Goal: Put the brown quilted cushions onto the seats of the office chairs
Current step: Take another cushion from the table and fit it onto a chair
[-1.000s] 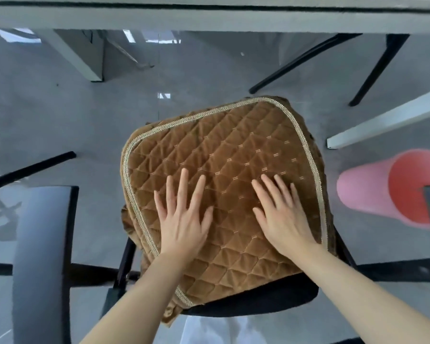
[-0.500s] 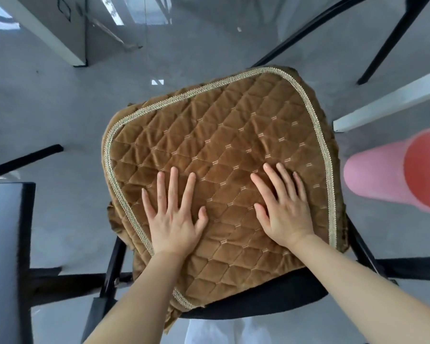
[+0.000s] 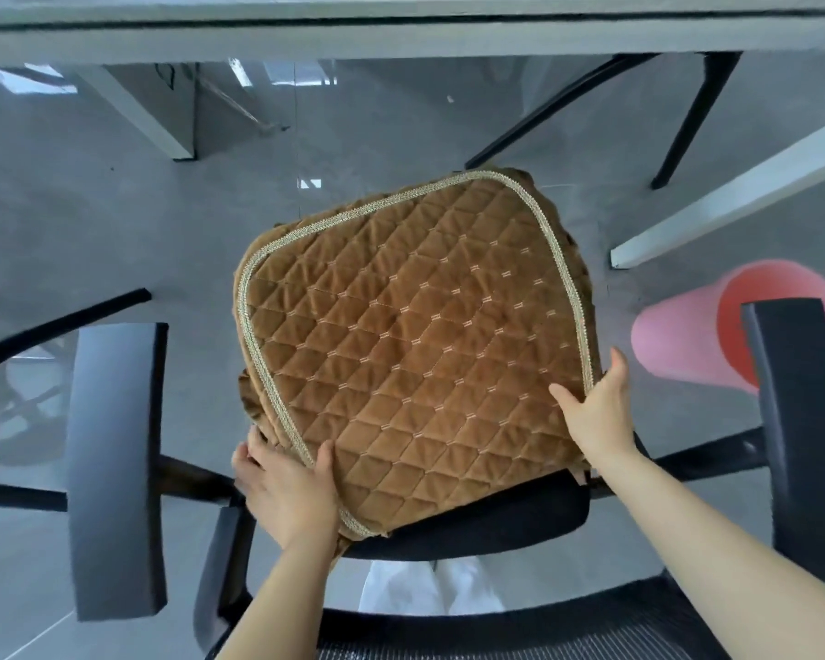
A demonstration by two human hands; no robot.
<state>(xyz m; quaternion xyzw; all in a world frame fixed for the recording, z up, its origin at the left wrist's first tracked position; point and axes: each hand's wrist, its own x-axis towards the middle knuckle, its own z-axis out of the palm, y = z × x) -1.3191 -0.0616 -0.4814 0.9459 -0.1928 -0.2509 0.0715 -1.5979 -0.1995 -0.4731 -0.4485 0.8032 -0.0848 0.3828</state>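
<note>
A brown quilted cushion (image 3: pixel 415 345) with a pale braided border lies on the black seat (image 3: pixel 496 521) of an office chair, turned slightly askew. My left hand (image 3: pixel 287 488) grips its near-left edge, thumb on top and fingers curled under the hanging skirt. At the right edge my right hand (image 3: pixel 596 407) holds the border, thumb on the quilting. The seat's near rim shows bare below the cushion. The chair's mesh back (image 3: pixel 496 631) is at the bottom.
Black armrests stand at left (image 3: pixel 115 469) and right (image 3: pixel 801 440). A pink bin (image 3: pixel 677 340) sits on the grey floor at right. A grey desk edge (image 3: pixel 401 31) runs across the top, with white desk legs (image 3: pixel 734 197) and black chair legs (image 3: pixel 687 121) beneath.
Both hands have left the middle of the cushion, where they lay flat, and taken hold of its left and right edges. The view has pulled back, showing both armrests.
</note>
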